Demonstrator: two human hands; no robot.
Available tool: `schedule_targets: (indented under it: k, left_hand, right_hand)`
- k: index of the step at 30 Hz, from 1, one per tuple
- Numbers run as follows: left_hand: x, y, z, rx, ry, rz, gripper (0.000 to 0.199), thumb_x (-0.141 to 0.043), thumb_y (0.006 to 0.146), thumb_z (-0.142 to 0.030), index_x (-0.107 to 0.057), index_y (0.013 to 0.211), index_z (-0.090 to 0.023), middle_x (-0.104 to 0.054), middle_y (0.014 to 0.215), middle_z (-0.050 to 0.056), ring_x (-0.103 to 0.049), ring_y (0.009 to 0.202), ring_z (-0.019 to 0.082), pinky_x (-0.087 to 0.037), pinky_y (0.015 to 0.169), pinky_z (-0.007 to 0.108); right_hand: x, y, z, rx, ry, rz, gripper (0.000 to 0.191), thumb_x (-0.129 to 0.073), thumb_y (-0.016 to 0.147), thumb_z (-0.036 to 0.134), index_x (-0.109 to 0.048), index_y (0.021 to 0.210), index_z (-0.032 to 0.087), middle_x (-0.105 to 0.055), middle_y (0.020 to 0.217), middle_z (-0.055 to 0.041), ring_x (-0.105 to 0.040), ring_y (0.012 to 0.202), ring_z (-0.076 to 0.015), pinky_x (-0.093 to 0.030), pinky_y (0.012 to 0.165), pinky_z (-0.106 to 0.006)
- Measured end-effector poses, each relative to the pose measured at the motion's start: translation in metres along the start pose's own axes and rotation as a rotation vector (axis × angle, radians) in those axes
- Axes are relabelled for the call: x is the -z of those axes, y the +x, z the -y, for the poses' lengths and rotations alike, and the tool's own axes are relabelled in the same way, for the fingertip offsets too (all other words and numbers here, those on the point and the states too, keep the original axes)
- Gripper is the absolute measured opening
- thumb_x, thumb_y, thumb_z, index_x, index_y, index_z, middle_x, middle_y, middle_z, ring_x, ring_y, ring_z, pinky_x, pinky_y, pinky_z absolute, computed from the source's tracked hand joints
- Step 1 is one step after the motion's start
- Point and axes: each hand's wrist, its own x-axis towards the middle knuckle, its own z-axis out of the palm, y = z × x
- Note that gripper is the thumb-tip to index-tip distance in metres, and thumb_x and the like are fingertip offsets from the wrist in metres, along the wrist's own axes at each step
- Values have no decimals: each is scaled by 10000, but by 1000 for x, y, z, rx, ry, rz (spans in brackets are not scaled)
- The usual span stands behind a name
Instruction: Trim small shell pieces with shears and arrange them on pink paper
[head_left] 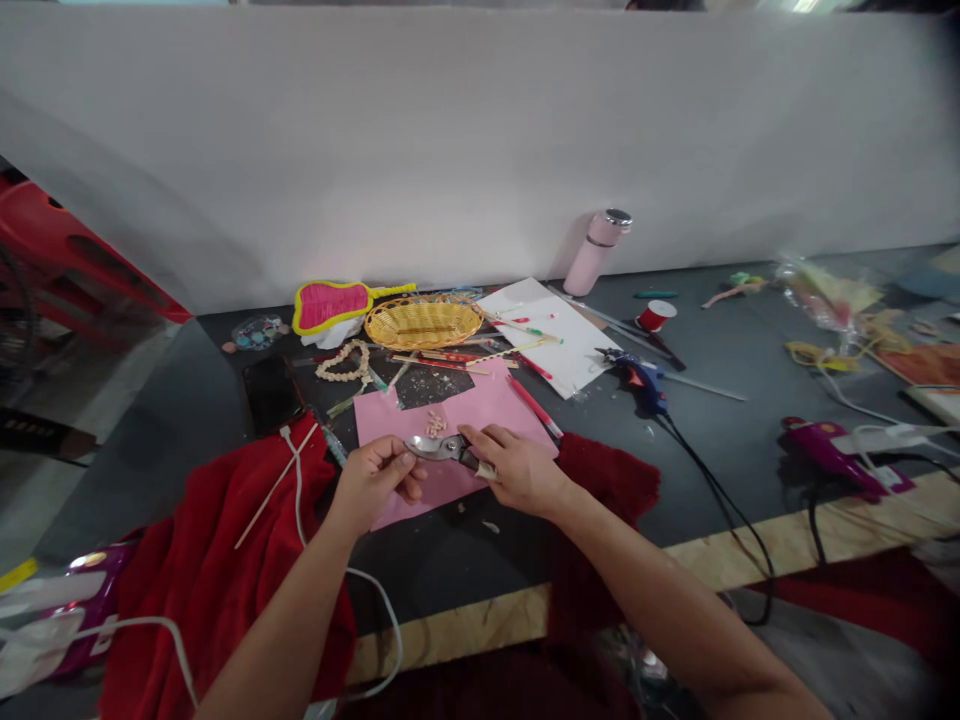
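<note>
Over the pink paper [480, 410], my right hand [521, 470] is wrapped round the handles of a pair of pruning shears [435, 447], whose metal blades point left. My left hand [379, 480] is closed in a pinch close to the blade tips; whatever it holds is too small or hidden to make out. Just beyond the blades, a little pile of short pale pieces [435, 424] lies on the paper. Small scraps [490, 526] are scattered on the dark table near my hands.
Behind the paper are a yellow wicker basket [424, 322], a pink and yellow paddle shape [334, 305] and a braided heart [343, 362]. A glue gun [637, 378] with a black cord lies right, a pink bottle [596, 252] behind. Red cloth [232, 510] and a phone [271, 395] lie left.
</note>
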Motion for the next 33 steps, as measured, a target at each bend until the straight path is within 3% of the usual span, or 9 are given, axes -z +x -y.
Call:
schedule_targets:
  k: [8, 21, 27, 33]
  left_hand:
    - [0, 1, 4, -18, -44, -29, 240, -650, 764, -342, -579, 686, -127, -646, 621, 18, -568, 447, 88, -468, 436, 203]
    - [-4, -3, 5, -131, -48, -3, 256, -630, 796, -358, -563, 702, -130, -646, 638, 12, -580, 459, 88, -487, 463, 217]
    - [5, -2, 3, 3, -95, 169, 309, -639, 782, -405, -544, 688, -127, -636, 582, 7, -552, 366, 83, -432, 359, 180]
    - [6, -5, -3, 174, -173, 258, 345, -716, 695, -429, -562, 715, -120, -601, 482, -12, -477, 267, 71, -345, 264, 147]
  right_hand:
    - [-7, 1, 7, -71, -42, 16, 563, -466, 861, 186, -279, 1392, 178, -537, 1064, -106, -543, 881, -195, -450, 791, -312]
    - [2, -3, 4, 23, 111, 32, 642, -463, 801, 137, -255, 1408, 169, -548, 1031, -94, -541, 876, -202, -461, 797, -326]
    - [2, -1, -1, 52, 87, 3, 707, -474, 753, 111, -248, 1421, 157, -488, 1195, -130, -471, 1086, -244, -417, 924, -388]
    - [1, -1, -4, 98, 98, 36, 695, -460, 755, 109, -264, 1419, 166, -532, 1108, -116, -506, 986, -222, -437, 856, -358]
